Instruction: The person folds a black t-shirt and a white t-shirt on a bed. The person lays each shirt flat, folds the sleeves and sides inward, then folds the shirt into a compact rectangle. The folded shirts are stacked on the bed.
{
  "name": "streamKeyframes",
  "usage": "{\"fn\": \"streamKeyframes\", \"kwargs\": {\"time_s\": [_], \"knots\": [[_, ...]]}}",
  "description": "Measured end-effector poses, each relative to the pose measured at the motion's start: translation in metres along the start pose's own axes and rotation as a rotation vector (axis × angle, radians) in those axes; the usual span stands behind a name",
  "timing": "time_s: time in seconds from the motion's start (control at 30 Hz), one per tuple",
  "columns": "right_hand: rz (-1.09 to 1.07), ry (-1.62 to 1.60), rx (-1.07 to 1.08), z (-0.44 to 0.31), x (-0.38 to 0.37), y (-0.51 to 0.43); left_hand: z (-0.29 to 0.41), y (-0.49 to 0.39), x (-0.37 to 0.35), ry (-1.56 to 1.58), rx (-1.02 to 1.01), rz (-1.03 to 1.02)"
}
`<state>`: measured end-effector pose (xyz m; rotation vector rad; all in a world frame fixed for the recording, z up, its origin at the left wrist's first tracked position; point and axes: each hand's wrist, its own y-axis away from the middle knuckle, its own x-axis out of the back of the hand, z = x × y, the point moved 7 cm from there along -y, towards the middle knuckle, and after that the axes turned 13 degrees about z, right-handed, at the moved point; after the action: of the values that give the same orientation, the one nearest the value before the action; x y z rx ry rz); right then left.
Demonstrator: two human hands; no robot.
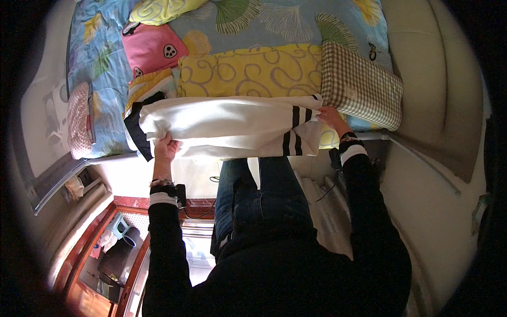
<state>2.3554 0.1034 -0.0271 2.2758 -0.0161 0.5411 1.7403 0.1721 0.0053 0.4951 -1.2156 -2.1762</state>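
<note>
A white garment (222,123) with paired black stripes near its right end lies folded lengthwise across the front of the bed. Its left end has a black part (138,126). My left hand (165,148) grips the garment's front edge near the left end, thumb on top of the cloth. At the other end, my right hand (332,117) pinches the fabric beside the upper stripes. Beneath and behind the garment is a yellow folded cloth (253,73) with grey swirls. A brown-and-white checked pillow or folded cloth (362,85) lies just beyond my right hand.
A blue bedspread (277,23) with leaf prints covers the bed. Upon it are a pink cloth (152,49) with paw prints, a yellow swirl-patterned item (166,10) and a pale pink folded item (80,121). A beige padded panel (435,79) stands at the right.
</note>
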Motion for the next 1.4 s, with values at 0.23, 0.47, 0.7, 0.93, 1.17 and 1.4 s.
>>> {"fn": "streamKeyframes", "kwargs": {"time_s": [0.23, 0.47, 0.7, 0.93, 1.17, 1.4], "knots": [[0.244, 0.509, 0.484, -0.034, -0.026, 0.003, 0.005, 0.003, 0.005, -0.028, -0.118, 0.050], [0.487, 0.619, 0.229, -0.039, -0.017, -0.002, 0.028, 0.006, 0.014, -0.324, -0.435, 0.321], [0.387, 0.749, 0.819, -0.086, -0.062, 0.013, -0.048, 0.104, -0.088, -1.578, -1.484, -0.018], [0.035, 1.038, 0.340, -0.079, -0.051, -0.025, -0.167, 0.126, -0.128, -2.117, -1.390, -0.584], [-0.174, 1.140, 0.261, -0.051, -0.050, -0.051, -0.217, 0.142, -0.145, -1.870, -1.658, -0.463], [-0.541, 0.698, -0.022, -0.038, -0.049, -0.041, -0.247, 0.155, -0.165, -1.671, -1.661, -0.526]]}}
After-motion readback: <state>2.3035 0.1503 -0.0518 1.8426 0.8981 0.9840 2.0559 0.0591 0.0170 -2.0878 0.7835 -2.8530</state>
